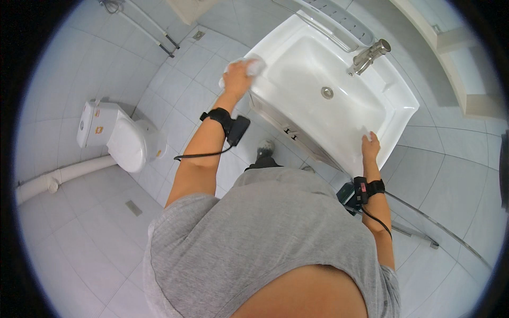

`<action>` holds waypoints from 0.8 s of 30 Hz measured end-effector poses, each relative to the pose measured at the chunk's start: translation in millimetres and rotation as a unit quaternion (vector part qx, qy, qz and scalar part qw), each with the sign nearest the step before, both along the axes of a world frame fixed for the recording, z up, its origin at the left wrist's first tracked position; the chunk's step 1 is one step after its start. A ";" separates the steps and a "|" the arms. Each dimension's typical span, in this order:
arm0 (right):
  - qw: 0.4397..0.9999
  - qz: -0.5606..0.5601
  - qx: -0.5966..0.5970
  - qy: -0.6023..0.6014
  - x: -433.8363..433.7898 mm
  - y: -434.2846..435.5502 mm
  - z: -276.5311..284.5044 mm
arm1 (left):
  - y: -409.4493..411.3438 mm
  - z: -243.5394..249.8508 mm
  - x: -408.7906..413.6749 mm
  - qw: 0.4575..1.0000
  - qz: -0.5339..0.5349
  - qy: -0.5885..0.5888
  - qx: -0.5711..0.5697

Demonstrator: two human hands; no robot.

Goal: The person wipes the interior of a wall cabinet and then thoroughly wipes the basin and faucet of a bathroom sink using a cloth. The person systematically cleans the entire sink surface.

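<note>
My left hand (237, 77) is closed around a white cloth or wad of tissue (255, 66), which is blurred at its right end. It presses at the left rim of a white ceramic washbasin (314, 63). Over the basin's right front part is my right hand (371, 148), with thumb and finger apart and nothing in it. Whether it rests on the ceramic, I cannot tell. A metal faucet (372, 57) stands at the basin's back edge, and a round drain (327, 93) sits in the bowl's floor.
A vanity cabinet (310, 147) with dark handles supports the basin. At left stands a white toilet (127, 143) beside a thick white pipe (75, 171). A grey slotted rack (342, 20) lies behind the basin. A metal rail (441, 230) runs at lower right.
</note>
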State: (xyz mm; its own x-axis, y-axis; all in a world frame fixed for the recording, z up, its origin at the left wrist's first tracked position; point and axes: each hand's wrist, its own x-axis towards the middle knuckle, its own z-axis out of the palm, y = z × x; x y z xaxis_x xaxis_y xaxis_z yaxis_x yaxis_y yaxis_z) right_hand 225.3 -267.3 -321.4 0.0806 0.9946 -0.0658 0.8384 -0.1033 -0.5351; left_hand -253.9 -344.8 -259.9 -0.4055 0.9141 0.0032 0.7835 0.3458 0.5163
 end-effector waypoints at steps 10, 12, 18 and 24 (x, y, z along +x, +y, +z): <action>0.867 0.160 -0.370 0.293 -116.0 -36.7 70.6 | -31.1 -3.0 -23.6 0.973 -0.185 0.137 -0.011; 0.862 0.185 -0.377 0.284 -119.8 -35.4 71.2 | -25.9 -21.6 -56.4 0.993 -0.106 -0.007 0.054; 0.855 0.157 -0.398 0.292 -122.6 -35.8 75.7 | -20.5 -45.5 -48.9 0.912 0.090 -0.324 0.235; 0.858 0.164 -0.382 0.301 -118.3 -38.7 70.6 | -20.2 -38.6 -36.5 0.906 0.139 -0.351 0.194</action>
